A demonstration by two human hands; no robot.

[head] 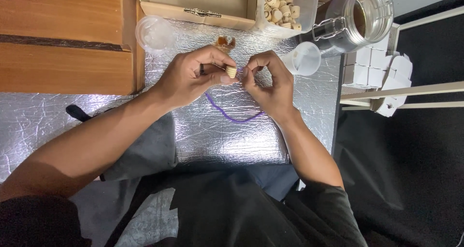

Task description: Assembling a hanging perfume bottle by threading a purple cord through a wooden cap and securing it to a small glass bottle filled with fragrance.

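Observation:
My left hand (pixel 191 75) pinches a small ribbed wooden bead (pixel 231 72) between thumb and fingers. My right hand (pixel 268 80) pinches the end of a purple cord (pixel 232 116) right beside the bead. The cord hangs in a loop below both hands over a silver foil-covered surface (pixel 227 140). Both hands are close together, almost touching, at the centre of the head view. A dark ring sits on a finger of my left hand.
A clear tub of wooden beads (pixel 282 7) and a cardboard box (pixel 193 2) stand at the back. A glass clip-top jar (pixel 357 17), two small clear cups (pixel 154 34) (pixel 302 58), a small amber bottle (pixel 225 42), and white cartons (pixel 382 73) are nearby. Wooden boards (pixel 63 39) lie left.

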